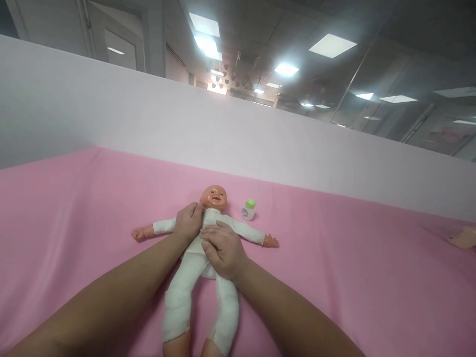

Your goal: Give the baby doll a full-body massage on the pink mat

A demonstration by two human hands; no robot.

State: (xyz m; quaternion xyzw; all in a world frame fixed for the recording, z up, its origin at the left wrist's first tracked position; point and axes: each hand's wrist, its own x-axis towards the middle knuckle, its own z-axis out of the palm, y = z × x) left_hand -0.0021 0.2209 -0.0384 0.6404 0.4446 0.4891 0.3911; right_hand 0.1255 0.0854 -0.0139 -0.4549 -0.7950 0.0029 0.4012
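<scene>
Pink sheet: covers the whole surface, lower two thirds of frame; white wall panel behind it.
Left hand: centre frame, fingers curled, pressing on doll's upper chest near the neck; nothing visibly pinched, grasp unclear.
Doll: centre frame, on its back on the sheet, white suit, arms spread, head toward the wall.
Right hand: just right of the left hand, flat, palm down on doll's belly, not gripping.
Bottle: small, white, green cap, upright, just right of doll's head.
Far right edge: another doll's foot, partly cut off.
</scene>
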